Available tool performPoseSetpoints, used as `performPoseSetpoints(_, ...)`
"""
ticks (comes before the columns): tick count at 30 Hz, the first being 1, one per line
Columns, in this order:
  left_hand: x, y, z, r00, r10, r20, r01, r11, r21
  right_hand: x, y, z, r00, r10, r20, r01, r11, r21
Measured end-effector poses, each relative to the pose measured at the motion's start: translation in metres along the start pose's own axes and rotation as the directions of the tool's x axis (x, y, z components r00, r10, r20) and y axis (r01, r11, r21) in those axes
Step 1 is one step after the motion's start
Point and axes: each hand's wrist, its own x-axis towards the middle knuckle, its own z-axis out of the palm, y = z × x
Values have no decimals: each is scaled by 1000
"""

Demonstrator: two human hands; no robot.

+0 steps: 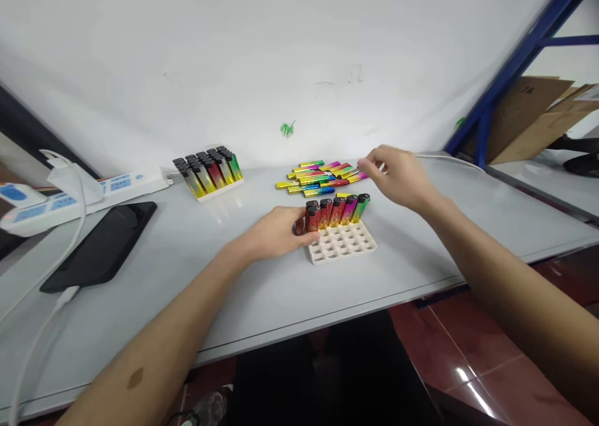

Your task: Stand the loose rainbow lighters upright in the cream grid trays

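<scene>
Lighters (336, 213) stand upright along the far side of a white holder (344, 249) on the table (262, 301). The left hand (279, 231) curls its grip around the holder's left end, whether clamped I cannot tell. The right hand (395, 175) is beside a loose pile (316, 179); whether its grip pinches anything is unclear.

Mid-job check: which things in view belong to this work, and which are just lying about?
In the job:
- front rack, left hand at its edge
- standing lighters in it
- loose lighters, right hand beside them
- rear rack holding similar lighters, probably

Just lying about:
- phone
- power strip
- boxes
</scene>
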Motion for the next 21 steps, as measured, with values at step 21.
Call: performPoseSetpoints(21, 0, 3, -4, 999, -45, -20, 46, 998, 51, -24, 26, 28, 838, 355, 415, -531, 353, 770)
